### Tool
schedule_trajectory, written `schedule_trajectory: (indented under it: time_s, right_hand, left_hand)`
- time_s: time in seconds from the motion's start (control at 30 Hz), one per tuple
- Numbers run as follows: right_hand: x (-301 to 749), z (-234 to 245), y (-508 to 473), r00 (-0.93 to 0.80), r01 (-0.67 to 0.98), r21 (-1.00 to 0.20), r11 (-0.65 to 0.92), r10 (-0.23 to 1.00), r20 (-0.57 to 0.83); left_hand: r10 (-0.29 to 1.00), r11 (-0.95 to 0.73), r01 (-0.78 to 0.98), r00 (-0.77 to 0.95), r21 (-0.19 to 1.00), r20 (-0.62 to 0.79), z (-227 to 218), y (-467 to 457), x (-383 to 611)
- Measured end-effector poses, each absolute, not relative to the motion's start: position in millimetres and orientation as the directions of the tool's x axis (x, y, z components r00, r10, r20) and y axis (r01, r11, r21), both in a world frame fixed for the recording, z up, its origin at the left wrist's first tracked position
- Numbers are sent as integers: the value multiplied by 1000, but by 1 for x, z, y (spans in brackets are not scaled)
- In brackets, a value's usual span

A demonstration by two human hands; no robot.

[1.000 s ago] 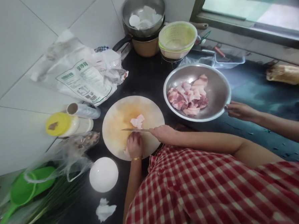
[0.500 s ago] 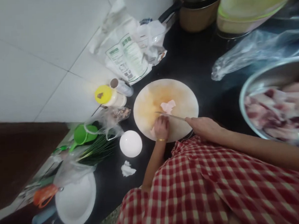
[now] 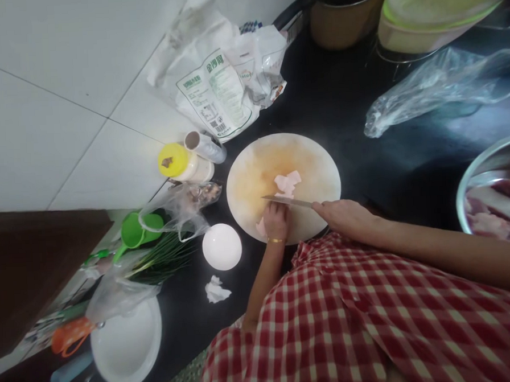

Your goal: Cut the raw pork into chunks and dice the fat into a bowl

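Observation:
A round white cutting board (image 3: 317, 159) with orange-brown stains lies on the dark counter. My right hand (image 3: 345, 217) is wrapped round the handle of a kitchen knife (image 3: 289, 200), whose blade points left across the board. Just below the blade, the curled fingers of my left hand (image 3: 276, 221) press on a piece of pale pink meat (image 3: 261, 227); part of it shows at the hand's left side and the rest is hidden. Cut pale pink meat pieces (image 3: 287, 182) lie on the far side of the blade.
A metal bowl of raw meat (image 3: 495, 207) stands at right, near a clear plastic bag (image 3: 437, 87). Left of the board are a small white bowl (image 3: 222, 247), crumpled tissue (image 3: 217, 290), a yellow-lidded jar (image 3: 176, 160) and green stalks (image 3: 167, 258). A printed bag (image 3: 215, 93) leans on the wall.
The metal bowl of meat sits farther right in view. The knife tip has shifted slightly left and nearer to me. My left hand stays in about the same place on the meat.

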State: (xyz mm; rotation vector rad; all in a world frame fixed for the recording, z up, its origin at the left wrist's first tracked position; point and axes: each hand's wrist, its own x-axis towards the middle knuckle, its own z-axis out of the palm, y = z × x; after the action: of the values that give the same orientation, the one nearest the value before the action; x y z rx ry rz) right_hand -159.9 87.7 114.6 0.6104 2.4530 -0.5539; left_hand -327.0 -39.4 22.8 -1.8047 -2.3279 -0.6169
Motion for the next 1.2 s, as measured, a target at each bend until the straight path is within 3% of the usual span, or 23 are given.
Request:
schedule_trajectory:
  time_s: [0.43, 0.73, 0.93, 1.07, 1.2]
  right_hand:
    - [-209, 97, 92, -818, 465, -327, 823, 258, -513]
    - [-158, 82, 106, -731, 510, -256, 821, 258, -631]
    - [-208, 59, 99, -816, 465, -322, 824, 259, -517]
    - [-210, 56, 118, -808, 505, -404, 763, 254, -531]
    - [-201, 78, 145, -767, 617, -451, 645, 368, -525]
  left_hand:
    - [898, 204, 941, -290, 271, 329, 19, -40, -327]
    - [891, 188, 921, -306, 340, 335, 21, -38, -328]
    - [885, 212, 917, -327, 339, 331, 25, -37, -326]
    - [868, 226, 920, -339, 320, 364, 25, -40, -325]
    - [877, 239, 915, -347, 324, 334, 24, -44, -324]
